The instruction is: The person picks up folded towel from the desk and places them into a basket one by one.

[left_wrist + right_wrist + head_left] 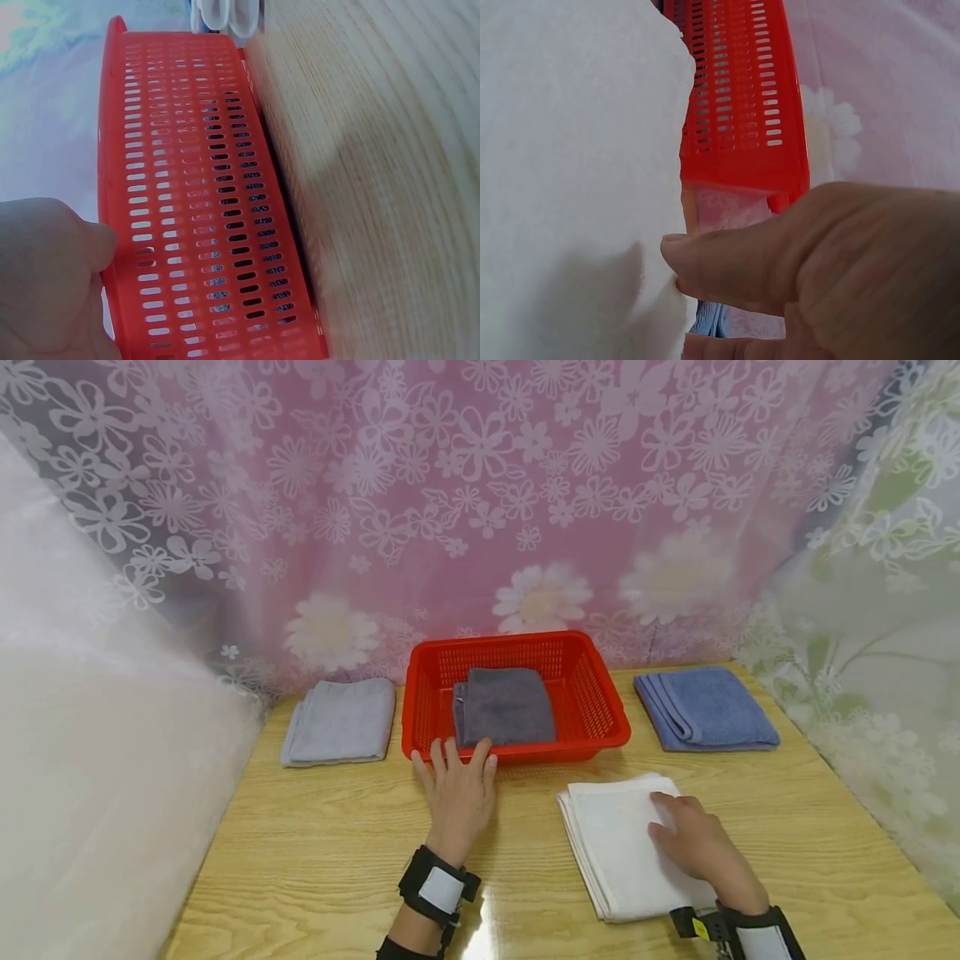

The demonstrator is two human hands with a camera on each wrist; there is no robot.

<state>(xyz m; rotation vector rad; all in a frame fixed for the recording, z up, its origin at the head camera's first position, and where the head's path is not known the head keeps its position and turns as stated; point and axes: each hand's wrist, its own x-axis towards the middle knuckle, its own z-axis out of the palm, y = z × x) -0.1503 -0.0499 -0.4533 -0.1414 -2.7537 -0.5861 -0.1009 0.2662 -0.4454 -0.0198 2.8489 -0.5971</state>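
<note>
Basket rim (558, 749) meets spread left fingers (452, 754); parted right fingers (677, 803) perhaps touch white cloth (615, 852).

A pink flowered curtain (465, 518) hangs — behind a wooden table (322, 852).

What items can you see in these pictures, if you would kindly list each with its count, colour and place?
table: 1, light wood, under everything else
basket: 1, red, far middle of the table
grey towel: 1, dark grey, in the basket
pale towel: 1, light grey, left of the basket
blue towel: 1, blue, right of the basket
white towel: 1, white, nearer, right of centre
curtain: 1, pink with white flowers, behind the table
side sheets: 2, mostly whitish, flanking the table
wrist straps: 2, black and white, one per wrist
left hand: 1, bare, at the basket's near rim
right hand: 1, bare, at the white towel
</note>
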